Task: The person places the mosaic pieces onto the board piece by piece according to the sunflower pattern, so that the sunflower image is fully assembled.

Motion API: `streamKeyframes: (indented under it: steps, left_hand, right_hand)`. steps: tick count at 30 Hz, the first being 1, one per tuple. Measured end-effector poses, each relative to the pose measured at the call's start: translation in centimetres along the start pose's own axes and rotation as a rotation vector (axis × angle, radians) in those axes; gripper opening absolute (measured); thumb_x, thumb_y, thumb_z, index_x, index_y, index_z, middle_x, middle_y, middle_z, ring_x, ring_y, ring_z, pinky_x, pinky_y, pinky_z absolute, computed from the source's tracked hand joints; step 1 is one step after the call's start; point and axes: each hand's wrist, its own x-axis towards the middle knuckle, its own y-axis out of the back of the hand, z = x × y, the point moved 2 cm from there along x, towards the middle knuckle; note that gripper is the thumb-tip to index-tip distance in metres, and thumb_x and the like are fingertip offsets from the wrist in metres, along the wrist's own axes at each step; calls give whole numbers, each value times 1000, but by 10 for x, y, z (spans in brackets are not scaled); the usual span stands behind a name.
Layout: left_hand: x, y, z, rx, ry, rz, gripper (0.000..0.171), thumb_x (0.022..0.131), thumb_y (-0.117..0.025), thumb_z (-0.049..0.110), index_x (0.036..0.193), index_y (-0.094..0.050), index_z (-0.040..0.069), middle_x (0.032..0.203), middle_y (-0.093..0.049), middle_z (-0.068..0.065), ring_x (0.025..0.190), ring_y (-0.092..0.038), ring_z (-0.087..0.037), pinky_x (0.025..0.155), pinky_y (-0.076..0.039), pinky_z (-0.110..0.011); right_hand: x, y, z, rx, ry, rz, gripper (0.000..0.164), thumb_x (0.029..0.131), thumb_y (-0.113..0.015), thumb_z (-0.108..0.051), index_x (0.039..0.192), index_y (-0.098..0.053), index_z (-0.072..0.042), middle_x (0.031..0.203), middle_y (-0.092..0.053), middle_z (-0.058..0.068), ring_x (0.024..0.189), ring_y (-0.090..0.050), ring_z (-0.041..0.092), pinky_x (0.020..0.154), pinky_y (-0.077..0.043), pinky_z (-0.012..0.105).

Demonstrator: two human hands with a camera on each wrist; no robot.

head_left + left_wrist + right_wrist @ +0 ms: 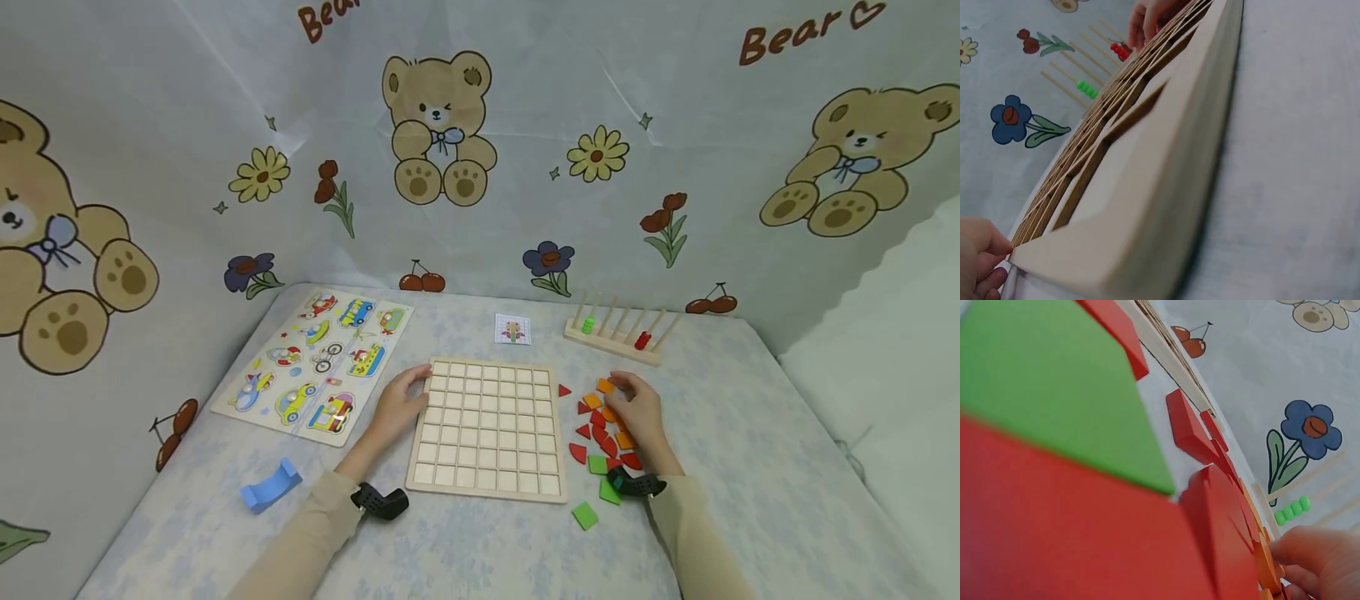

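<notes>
A square wooden grid board (487, 429) lies in the middle of the table, its shallow compartments bare. My left hand (401, 404) holds the board's left edge near the far corner; in the left wrist view its fingers (985, 247) meet the frame there. Right of the board, my right hand (637, 408) is over a loose group of flat pieces and pinches an orange piece (1264, 565) at its fingertips. Around it lie other orange pieces (593, 402), red pieces (608, 447) of several shapes and green squares (585, 515).
At the back left lies a vehicle picture puzzle (315, 362). A small pattern card (513, 329) sits behind the board. Toward the back right stands a wooden peg rack (611, 342) with green and red beads. A blue curved block (272, 486) is at the front left.
</notes>
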Motion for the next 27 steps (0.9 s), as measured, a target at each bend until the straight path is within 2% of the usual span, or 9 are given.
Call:
streamKeyframes:
  steps: [5,8,12,15,20,27]
  left_hand:
    - [0,1,-1,1,-1,-5,48,87,-60,8,135,-53,10,128,-61,-8,127,-51,-26,114,-34,-45]
    - [0,1,0,1,5,-9,48,88,-61,9,135,-53,11,129,-60,-8,127,-50,-26,114,-33,-46]
    - [0,1,4,1,9,-7,48,87,-61,8,135,-53,10,129,-60,-9,128,-50,-27,114,-33,-46]
    - [0,0,6,1,-1,0,48,87,-61,7,134,-53,9,128,-60,-11,126,-51,-29,113,-34,-48]
    - [1,-1,4,18,-5,25,49,85,-63,6,133,-54,8,126,-62,-11,124,-53,-29,112,-35,-47]
    - [0,1,4,10,7,55,50,83,-66,6,131,-56,8,124,-63,-11,121,-55,-28,111,-37,-46]
  right_hand:
    - [0,-3,1,-28,37,27,41,87,-66,-10,125,-56,2,121,-61,24,112,-56,35,100,-46,48]
    - [-1,-2,0,-26,10,39,41,88,-66,-13,126,-56,-1,120,-61,21,106,-55,31,88,-51,28]
    - [-1,1,-6,34,-61,46,43,90,-65,-18,129,-55,-5,120,-59,16,96,-51,21,67,-44,7]
    - [-3,3,-17,53,-49,56,43,89,-66,-21,128,-56,-6,119,-60,15,93,-51,18,64,-46,7]
    - [-9,-2,-50,60,77,29,41,87,-68,-16,125,-59,-1,117,-64,19,99,-56,26,74,-44,9]
    - [-13,-40,-91,92,145,-93,41,84,-71,-12,123,-61,-1,115,-68,17,101,-60,30,80,-48,22]
